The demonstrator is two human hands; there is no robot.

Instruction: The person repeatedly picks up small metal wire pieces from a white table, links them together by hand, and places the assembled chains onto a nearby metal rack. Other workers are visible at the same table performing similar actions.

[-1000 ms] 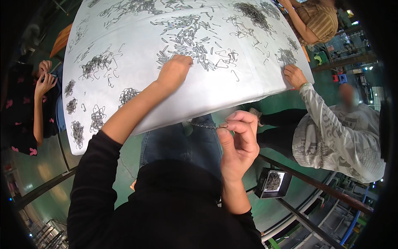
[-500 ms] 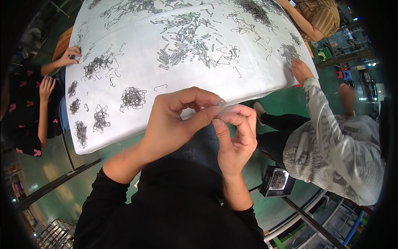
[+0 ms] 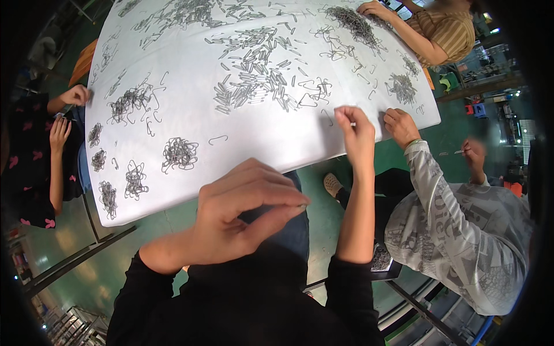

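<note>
Counter [image 3: 271, 141], viewed from its near edge: wire loops [image 3: 257, 86] spread centrally; a heap of wire hooks [image 3: 180, 154] nearer, to their left; a co-worker [image 3: 456, 248] beside the near right corner.

Light falls mostly from above, and we find the white tabletop [image 3: 277, 135] brightest, with soft shading around the right hand [image 3: 356, 132]. The left hand [image 3: 231, 196], close to the lens, looks slightly soft, its palm side darker. We see pale glare on the green floor [image 3: 81, 262] at lower left, while the black top [image 3: 242, 305] sinks into near-featureless darkness. Straight edges bow outward, and black vignetting swallows the corners.
</note>
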